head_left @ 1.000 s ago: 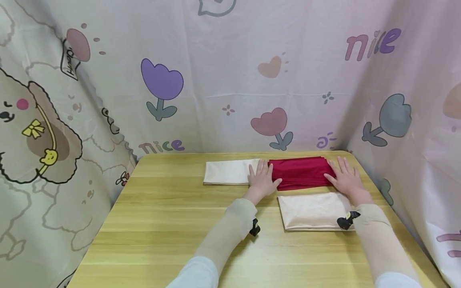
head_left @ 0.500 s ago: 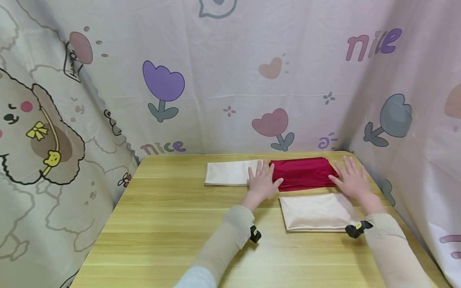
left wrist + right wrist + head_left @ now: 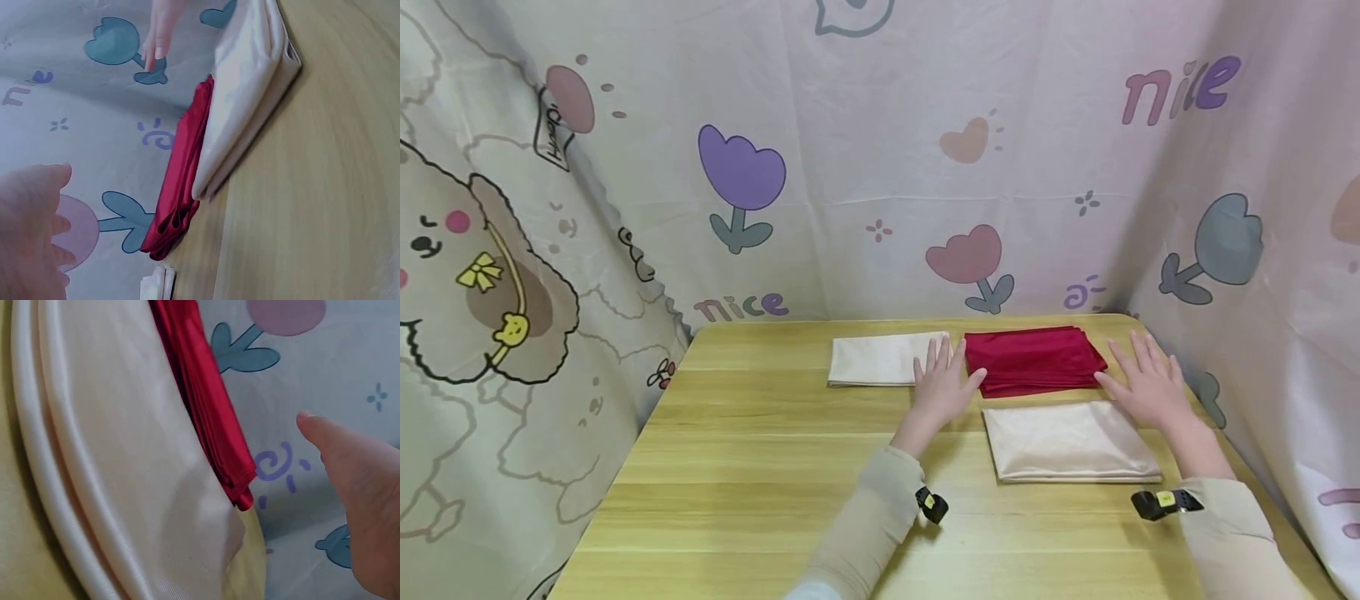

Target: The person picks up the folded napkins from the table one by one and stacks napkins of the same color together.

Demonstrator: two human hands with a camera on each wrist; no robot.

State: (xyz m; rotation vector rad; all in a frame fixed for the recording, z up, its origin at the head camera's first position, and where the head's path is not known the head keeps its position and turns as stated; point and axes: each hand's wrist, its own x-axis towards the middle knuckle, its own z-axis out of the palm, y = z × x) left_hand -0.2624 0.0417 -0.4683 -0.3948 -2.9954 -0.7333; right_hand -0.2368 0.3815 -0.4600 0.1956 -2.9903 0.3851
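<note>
My left hand [image 3: 942, 385], fingers spread and straight, hovers between a folded white cloth [image 3: 876, 360] and a folded dark red cloth [image 3: 1033, 360], overlapping the white one's right end in the head view. At the right, my right hand [image 3: 1148, 385] is spread beside the red cloth's right end, above the far right corner of a folded cream cloth [image 3: 1067, 442]. Neither hand holds anything. In the left wrist view the left hand [image 3: 31, 231] shows apart from the layered red cloth [image 3: 178, 181]. The right wrist view has the right thumb [image 3: 312, 425] off the cloths.
The three cloths lie flat on a wooden table [image 3: 737, 467], near its back right. A printed curtain [image 3: 850, 167] hangs behind the table's back edge and along both sides. A small black camera [image 3: 932, 504] sits on the left wrist, another camera [image 3: 1165, 504] on the right.
My right hand has moved right, away from the red cloth's end, and more of the cream cloth shows. My left hand has drawn slightly back toward me. The cloths stay in place.
</note>
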